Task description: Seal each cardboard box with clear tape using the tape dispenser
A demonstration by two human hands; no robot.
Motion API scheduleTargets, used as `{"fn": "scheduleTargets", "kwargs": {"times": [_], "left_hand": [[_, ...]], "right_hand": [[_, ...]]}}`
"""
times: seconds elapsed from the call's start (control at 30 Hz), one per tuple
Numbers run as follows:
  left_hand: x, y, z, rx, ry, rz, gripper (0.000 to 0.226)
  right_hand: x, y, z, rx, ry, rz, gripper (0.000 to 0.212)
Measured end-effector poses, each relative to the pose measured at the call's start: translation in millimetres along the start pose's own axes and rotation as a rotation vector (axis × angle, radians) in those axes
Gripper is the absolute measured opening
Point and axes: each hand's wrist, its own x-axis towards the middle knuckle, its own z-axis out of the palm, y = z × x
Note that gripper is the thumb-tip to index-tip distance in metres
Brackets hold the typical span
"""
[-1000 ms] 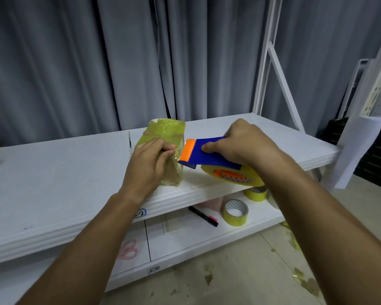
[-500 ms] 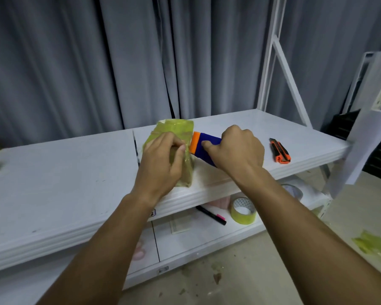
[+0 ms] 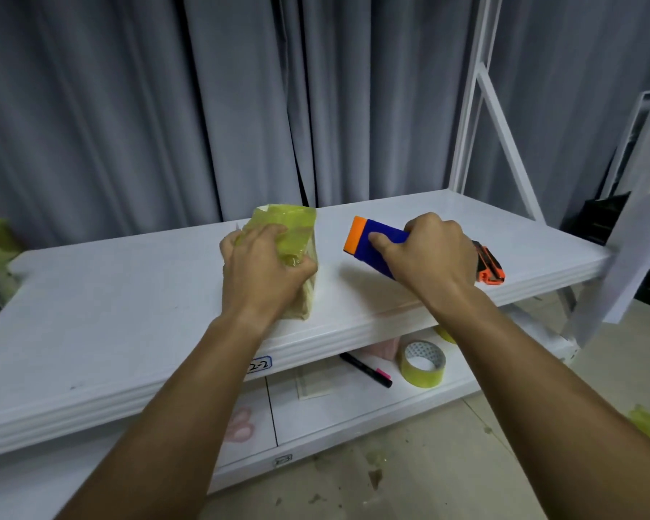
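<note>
- Head view shows the left hand [image 3: 265, 270] lying on top of a small cardboard box [image 3: 291, 238], with the fingers curled over its far edge and the thumb pressing on the near right side; the hand grips the box and keeps it against the white shelf [image 3: 136, 305].
- That box is already covered with yellowish clear tape on the top and on the side that I can see; it stands directly under the left hand, near the front edge of the shelf.
- Right hand [image 3: 434, 253] is closed around the handle of the blue tape dispenser [image 3: 379, 243], with the thumb laid along the blue body; the orange front end [image 3: 357, 234] points to the box but is apart from it, lifted a little above the shelf.
- No strip of tape between the dispenser and the box can be made out.
- Just behind the right hand, an orange and black utility knife [image 3: 490, 266] lies on the shelf.
- My judgement: one taping pass looks finished, and the step in hand is the change between passes.
- Next move probably calls for turning the box under the left hand to a bare seam, then bringing the orange end back in contact with it, pressing, and pulling along.
</note>
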Motion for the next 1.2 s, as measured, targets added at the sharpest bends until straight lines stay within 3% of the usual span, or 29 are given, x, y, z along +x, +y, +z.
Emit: {"fn": "scheduleTargets", "kwargs": {"times": [0.2, 0.33, 0.7, 0.87, 1.2], "left_hand": [[6.8, -35.8, -43.0, -0.001, 0.095, -0.106, 0.062], [3.7, -63.6, -82.7, 0.001, 0.131, -0.126, 0.05], [6.6, -210.9, -188.0, 0.136, 0.156, -0.245, 0.051], [7.4, -242.4, -190.4, 0.142, 0.159, -0.218, 0.038], [16.2, -242.3, -185.9, 0.396, 0.029, -0.247, 0.047]], "right_hand": [[-27.5, -49.8, 10.4, 0.097, -0.045, -0.113, 0.049], [-48.9, -106.5, 23.8, 0.152, -0.077, -0.214, 0.048], [-87.7, -245.2, 87.8, 0.199, -0.146, -0.43, 0.053], [-94.9, -262.7, 119.7, 0.143, -0.148, -0.465, 0.051], [-105.8, -247.6, 150.5, 0.056, -0.08, -0.589, 0.061]]}}
